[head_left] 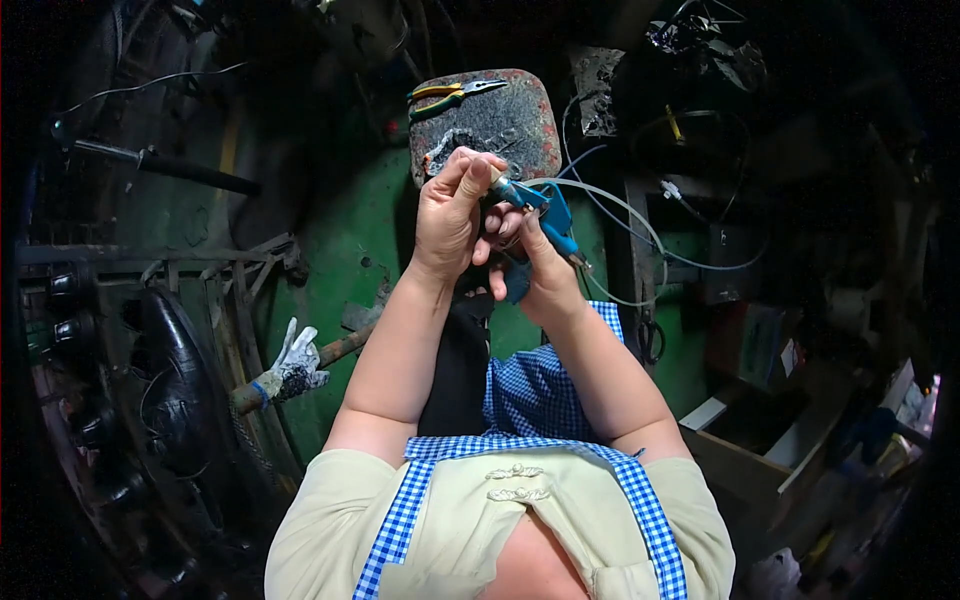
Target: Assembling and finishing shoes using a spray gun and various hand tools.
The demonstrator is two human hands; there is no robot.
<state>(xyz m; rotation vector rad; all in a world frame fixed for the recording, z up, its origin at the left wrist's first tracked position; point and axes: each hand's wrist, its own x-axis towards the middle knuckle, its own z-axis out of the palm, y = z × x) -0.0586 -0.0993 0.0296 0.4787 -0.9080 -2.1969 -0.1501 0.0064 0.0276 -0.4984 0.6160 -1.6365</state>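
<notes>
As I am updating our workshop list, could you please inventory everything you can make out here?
Pliers: one, yellow-and-green handles, on the stool
Stool: one, dark grey with red patches, beyond the hands
Blue tool: one, blue, in the right hand
Glove: one, white and grey, on the pole
Pole: one, brownish, left of the left forearm
Wooden box: one, brown, open-topped, lower right
Floor: one, green, below
Edge clutter: uncountable, mostly dark, too dim to itemise
Apron: one, blue-and-white check, on the person
Shirt: one, cream, under the apron
Left hand: one, bare, by the tool's front end, exact grip unclear
Right hand: one, bare, around the tool
</notes>
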